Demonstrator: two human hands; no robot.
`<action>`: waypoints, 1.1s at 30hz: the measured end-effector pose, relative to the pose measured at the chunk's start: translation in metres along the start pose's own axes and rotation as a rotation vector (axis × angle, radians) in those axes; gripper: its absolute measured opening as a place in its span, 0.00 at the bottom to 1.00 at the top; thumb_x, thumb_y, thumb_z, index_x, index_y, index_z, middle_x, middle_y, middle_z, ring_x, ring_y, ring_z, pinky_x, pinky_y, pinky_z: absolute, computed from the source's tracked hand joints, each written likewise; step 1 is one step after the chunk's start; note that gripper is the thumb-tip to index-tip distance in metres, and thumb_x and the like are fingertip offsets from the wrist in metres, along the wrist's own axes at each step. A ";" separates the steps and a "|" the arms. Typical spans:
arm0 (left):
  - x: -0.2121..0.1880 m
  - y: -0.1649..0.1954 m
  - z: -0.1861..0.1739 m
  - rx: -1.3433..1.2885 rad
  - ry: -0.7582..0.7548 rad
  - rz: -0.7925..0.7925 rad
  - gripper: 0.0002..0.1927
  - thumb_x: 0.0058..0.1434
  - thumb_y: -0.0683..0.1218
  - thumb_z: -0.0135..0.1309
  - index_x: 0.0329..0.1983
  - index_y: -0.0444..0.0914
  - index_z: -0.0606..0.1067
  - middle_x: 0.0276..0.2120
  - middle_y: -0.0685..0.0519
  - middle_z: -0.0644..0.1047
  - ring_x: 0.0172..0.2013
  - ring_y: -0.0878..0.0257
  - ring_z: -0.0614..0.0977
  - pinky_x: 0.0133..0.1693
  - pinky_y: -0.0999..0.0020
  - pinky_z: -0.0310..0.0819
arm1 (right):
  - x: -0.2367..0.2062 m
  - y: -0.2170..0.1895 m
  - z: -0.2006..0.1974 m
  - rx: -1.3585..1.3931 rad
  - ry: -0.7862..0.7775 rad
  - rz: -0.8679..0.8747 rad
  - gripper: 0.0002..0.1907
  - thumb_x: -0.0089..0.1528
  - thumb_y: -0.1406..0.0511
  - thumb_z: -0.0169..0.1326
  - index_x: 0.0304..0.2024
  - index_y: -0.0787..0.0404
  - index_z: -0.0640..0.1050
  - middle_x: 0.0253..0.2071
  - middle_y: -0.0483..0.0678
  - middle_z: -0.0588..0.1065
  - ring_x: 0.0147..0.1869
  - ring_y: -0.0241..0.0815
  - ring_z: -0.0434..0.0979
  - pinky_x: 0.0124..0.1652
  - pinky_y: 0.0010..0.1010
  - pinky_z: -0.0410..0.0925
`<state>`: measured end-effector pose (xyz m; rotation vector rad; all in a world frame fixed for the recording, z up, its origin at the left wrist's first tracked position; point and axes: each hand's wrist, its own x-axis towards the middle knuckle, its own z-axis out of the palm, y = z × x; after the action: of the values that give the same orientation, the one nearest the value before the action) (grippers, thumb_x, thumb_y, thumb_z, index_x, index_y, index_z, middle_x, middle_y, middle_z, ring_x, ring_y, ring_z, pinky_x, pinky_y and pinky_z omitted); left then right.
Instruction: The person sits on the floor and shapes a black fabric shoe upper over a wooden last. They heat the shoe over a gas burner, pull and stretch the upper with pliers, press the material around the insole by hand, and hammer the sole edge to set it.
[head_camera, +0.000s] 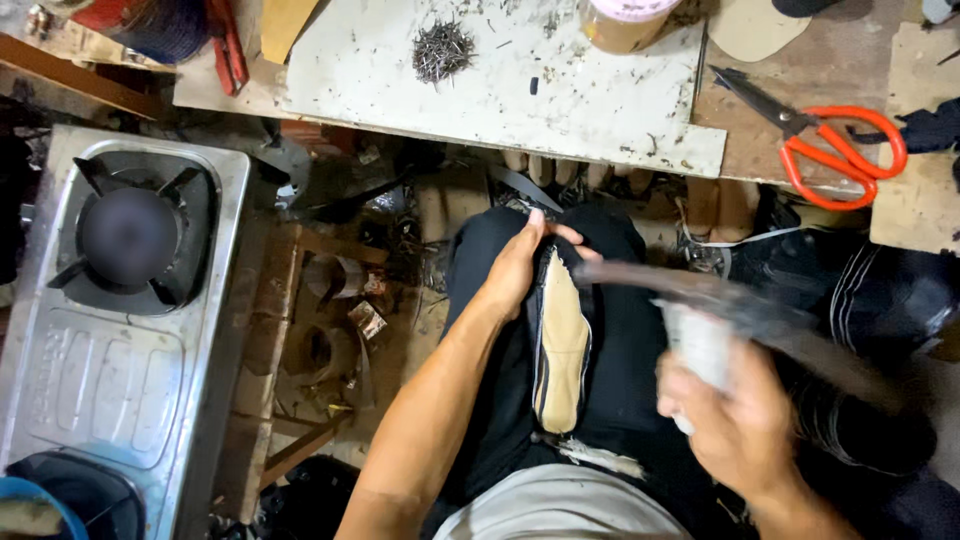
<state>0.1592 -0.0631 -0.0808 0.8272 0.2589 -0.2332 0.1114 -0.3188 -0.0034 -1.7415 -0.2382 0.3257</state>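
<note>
Tan insole board showing on the upturned shoe (560, 345), sole side up, lying along the lap between the thighs, toe end toward the workbench (600, 110). Left hand (520, 265) clamped over the toe end, thumb and fingers curled round the dark upper, pinning it down. Right hand (735, 420) closed tight round the pale handle of a hammer (700, 300), head blurred in mid swing and aimed at the toe area just beside the left fingertips.

To do the blow well: keep the left fingers wrapped on the upper's edge and clear of the striking spot; hold the shoe firm against the thigh to stop it rolling; strike short and square rather than hard, judging by how close the hammer head passes to the thumb. Cannot tell whether a tack stands under the head, too blurred.

Within reach on the bench: a heap of small nails (442, 48) and a plastic jar (625, 20). Further right, orange-handled scissors (830, 140). Off to the left, a steel gas stove (120, 300), well apart from the work.
</note>
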 end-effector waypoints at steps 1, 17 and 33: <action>-0.001 -0.001 0.000 -0.021 -0.013 0.007 0.34 0.74 0.65 0.27 0.46 0.32 0.72 0.39 0.38 0.83 0.39 0.50 0.85 0.44 0.57 0.81 | -0.001 -0.006 0.001 0.267 0.082 -0.175 0.24 0.62 0.60 0.57 0.59 0.59 0.72 0.31 0.48 0.78 0.27 0.43 0.77 0.29 0.34 0.74; 0.017 -0.006 -0.013 0.264 0.119 0.132 0.39 0.77 0.66 0.25 0.45 0.29 0.76 0.37 0.41 0.82 0.41 0.54 0.82 0.49 0.62 0.77 | 0.054 0.004 0.021 -0.685 -0.263 0.130 0.19 0.61 0.59 0.59 0.49 0.64 0.73 0.24 0.54 0.74 0.24 0.45 0.75 0.29 0.37 0.69; 0.009 -0.006 -0.011 0.109 0.029 0.081 0.42 0.74 0.69 0.21 0.49 0.31 0.75 0.36 0.42 0.83 0.39 0.52 0.84 0.48 0.58 0.78 | 0.066 -0.021 -0.004 0.213 -0.106 -0.095 0.15 0.66 0.58 0.58 0.47 0.63 0.75 0.31 0.56 0.75 0.29 0.48 0.75 0.31 0.38 0.74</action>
<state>0.1645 -0.0596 -0.0955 0.9480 0.2406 -0.1611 0.1747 -0.2959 0.0124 -1.5001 -0.3497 0.3609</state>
